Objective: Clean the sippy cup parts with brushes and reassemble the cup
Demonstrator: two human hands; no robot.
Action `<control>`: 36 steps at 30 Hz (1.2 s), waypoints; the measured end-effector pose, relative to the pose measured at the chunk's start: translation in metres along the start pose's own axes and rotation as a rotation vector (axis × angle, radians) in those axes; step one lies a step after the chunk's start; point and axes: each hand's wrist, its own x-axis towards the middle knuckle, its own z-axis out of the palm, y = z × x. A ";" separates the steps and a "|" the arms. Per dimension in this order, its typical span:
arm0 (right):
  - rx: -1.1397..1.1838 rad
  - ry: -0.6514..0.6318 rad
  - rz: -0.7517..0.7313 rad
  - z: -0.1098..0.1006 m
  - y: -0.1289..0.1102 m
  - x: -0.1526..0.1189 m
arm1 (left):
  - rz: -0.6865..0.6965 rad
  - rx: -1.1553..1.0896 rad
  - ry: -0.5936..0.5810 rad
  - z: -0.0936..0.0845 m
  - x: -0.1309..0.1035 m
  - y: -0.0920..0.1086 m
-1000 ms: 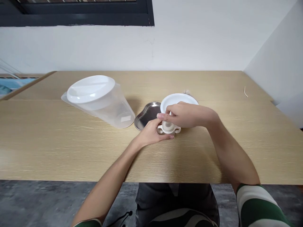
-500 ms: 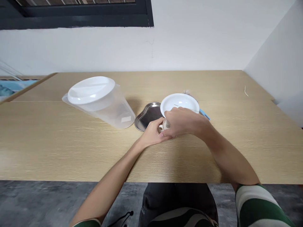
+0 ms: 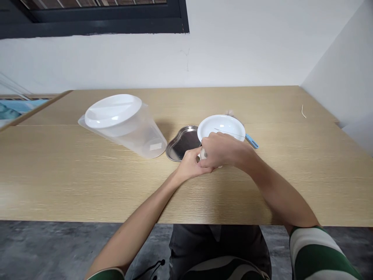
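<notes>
Both hands meet in front of a white bowl [image 3: 212, 121]. My left hand [image 3: 191, 164] is closed around the side of a small white object [image 3: 203, 154], perhaps a cup, mostly hidden by fingers. Over its top, my right hand [image 3: 220, 149] is curled with the knuckles up, gripping it too. A kidney-shaped metal tray [image 3: 184, 140] lies just beyond my left hand, touching or close to the bowl. Across the bowl rests a thin metal tool, and a blue handle [image 3: 252, 141] sticks out at the bowl's right.
A translucent pitcher with a white lid [image 3: 116, 111] stands left of the tray. Something small and pale [image 3: 230, 113] is behind the bowl. A thin white strip [image 3: 303, 111] lies at the far right of the wooden table [image 3: 87, 186]. Walls border the back and right.
My left hand has shifted slightly right along the small white object, and less of that object shows between the hands. The bowl, tray and pitcher stay in place.
</notes>
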 end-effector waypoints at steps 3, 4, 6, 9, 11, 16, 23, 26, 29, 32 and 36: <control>0.019 -0.007 0.003 0.001 0.001 0.001 | 0.001 -0.037 0.003 0.002 0.000 -0.001; 0.025 -0.010 0.004 0.001 0.002 0.002 | 0.007 -0.040 0.003 0.003 0.000 -0.001; 0.034 -0.013 -0.007 0.002 0.004 0.004 | 0.023 -0.030 0.010 0.003 0.001 -0.001; 0.042 -0.025 -0.042 0.003 0.008 0.009 | 0.043 -0.007 0.023 0.003 0.002 -0.002; 0.051 -0.038 -0.063 0.004 0.010 0.012 | 0.054 -0.002 0.026 0.004 0.002 -0.003; 0.071 -0.065 -0.118 0.002 0.016 0.013 | 0.081 0.010 0.032 0.005 0.003 -0.007; 0.126 -0.064 -0.117 0.002 0.018 0.013 | 0.098 0.019 0.018 0.004 0.003 -0.009; 0.126 -0.079 -0.092 0.003 0.017 0.014 | 0.095 0.012 0.018 0.003 0.003 -0.008; 0.120 -0.086 -0.074 0.003 0.015 0.013 | 0.087 -0.012 0.011 0.003 0.004 -0.008; 0.108 -0.062 -0.051 0.001 0.014 0.009 | 0.068 -0.020 -0.001 0.003 0.004 -0.005; 0.088 -0.039 -0.009 -0.004 0.009 0.001 | 0.029 -0.024 -0.011 0.002 0.003 -0.001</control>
